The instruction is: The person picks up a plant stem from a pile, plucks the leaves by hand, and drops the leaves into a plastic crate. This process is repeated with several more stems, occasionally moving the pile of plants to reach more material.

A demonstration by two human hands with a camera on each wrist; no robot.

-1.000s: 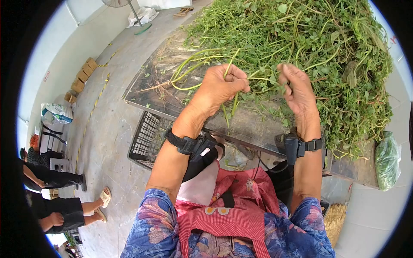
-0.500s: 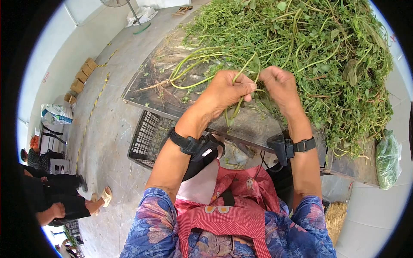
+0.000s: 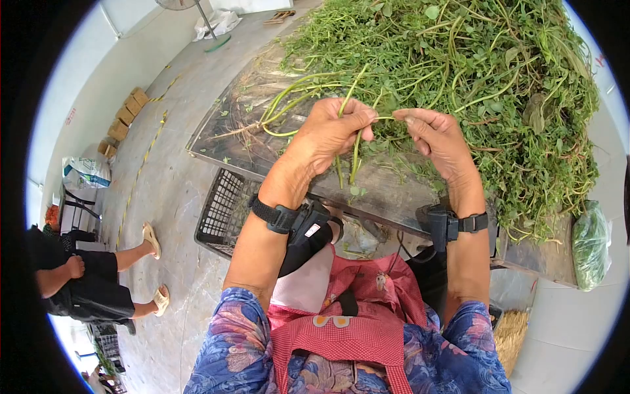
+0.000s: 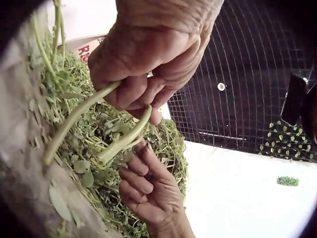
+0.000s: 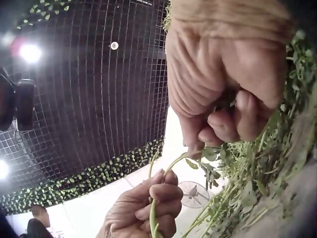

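Thick green stems pass through the curled fingers of the left hand, their cut-looking ends hanging below it over the table. Between the two hands runs a thin stem; thumb and forefinger of the right hand pinch its far end, with small leaves beside the fingertips in the right wrist view. Behind both hands lies a large heap of leafy green stems. Left of the left hand, a rooted bunch of long stems rests on the dark tabletop.
A black plastic crate stands below the table's left edge. A bag of greens sits at the table's right end. On the floor at left are cardboard boxes and a person in black; a fan stands at the far left.
The right hand moved in towards the left, then slightly away, and now pinches the thin stem. The left hand shifted right and back. Legs of the person at left have moved apart.
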